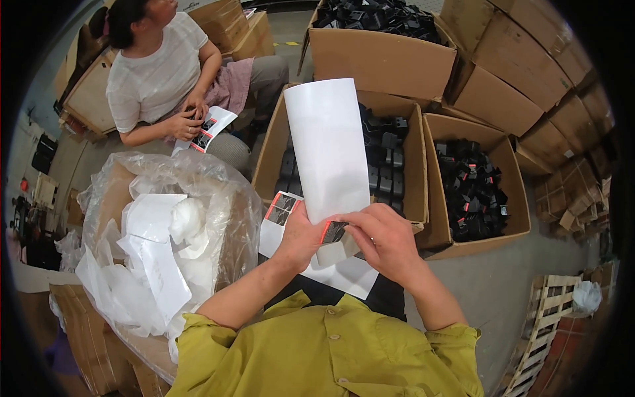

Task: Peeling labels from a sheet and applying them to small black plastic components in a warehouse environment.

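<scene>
Olive-yellow shirt (337,351) lies nearest, at 6 o'clock. Left grip (297,241) is clamped on a curled white sheet (327,145) rising toward 12. Right grip (390,238) closes thumb and fingertips on the edge of a black-and-red label (335,232), between the hands; cannot tell if it is detached. Outward from the hands: carton (415,165) of black parts (390,149), 12–1 o'clock; second, similar carton (433,198), 2–3; plastic-lined box (238,205) of white paper (159,255), 9; seated co-worker (155,69), 10–11.

Bare forearms (246,292) convergent; bare left hand (301,239) in grip, near bare right hand (390,239), fingertips in pinch.
</scene>
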A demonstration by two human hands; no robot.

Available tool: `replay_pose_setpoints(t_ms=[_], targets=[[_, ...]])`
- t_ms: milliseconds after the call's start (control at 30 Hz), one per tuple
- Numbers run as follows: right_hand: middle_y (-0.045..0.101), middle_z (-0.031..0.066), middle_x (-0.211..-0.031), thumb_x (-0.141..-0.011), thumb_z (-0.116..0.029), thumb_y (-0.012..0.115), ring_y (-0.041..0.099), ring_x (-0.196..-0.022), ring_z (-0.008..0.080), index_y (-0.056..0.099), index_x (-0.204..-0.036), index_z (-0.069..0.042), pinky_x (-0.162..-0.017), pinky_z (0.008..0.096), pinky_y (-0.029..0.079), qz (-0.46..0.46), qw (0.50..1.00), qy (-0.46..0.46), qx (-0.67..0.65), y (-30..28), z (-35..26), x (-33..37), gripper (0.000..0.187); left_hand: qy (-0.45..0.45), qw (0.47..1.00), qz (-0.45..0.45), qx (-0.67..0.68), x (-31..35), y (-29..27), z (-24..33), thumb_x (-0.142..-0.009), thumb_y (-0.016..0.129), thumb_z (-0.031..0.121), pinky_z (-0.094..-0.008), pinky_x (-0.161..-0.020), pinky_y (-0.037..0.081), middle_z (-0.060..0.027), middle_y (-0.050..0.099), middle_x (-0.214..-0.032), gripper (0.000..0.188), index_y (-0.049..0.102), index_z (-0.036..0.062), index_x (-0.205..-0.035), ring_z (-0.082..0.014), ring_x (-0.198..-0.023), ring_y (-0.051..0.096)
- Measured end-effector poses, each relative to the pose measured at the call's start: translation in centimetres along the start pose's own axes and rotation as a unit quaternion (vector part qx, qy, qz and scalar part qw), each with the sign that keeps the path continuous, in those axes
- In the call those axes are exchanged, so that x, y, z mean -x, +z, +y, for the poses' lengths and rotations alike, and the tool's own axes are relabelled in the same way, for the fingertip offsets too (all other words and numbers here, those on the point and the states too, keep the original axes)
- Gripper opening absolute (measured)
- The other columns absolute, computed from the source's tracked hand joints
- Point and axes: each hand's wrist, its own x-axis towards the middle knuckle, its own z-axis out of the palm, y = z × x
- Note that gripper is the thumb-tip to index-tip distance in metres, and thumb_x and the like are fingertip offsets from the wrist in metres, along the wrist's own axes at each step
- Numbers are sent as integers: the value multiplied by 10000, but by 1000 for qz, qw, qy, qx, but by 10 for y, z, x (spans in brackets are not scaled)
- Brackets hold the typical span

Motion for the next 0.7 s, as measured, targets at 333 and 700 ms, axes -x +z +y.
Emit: replay_pose_setpoints(t_ms=[333,700], targets=[[517,65,-738,-694,77,565,500,-679,146,560,-764,2,-595,222,393,70,993,28,-95,-12,-6,2,103,145,982,109,-55,21,-24,35,-725,662,184,-273,-792,426,-82,566,-988,405,515,3,-1056,-137,-885,526],[446,-2,-735,-771,20,573,400,-625,52,534,-770,10,-528,171,304,17,934,269,-236,5,67,42,41,-263,472,495,-680,199,-293,113,-671,680,236,-409,-720,454,-143,499,-1136,769,258,182,-1312,-326,-907,554]])
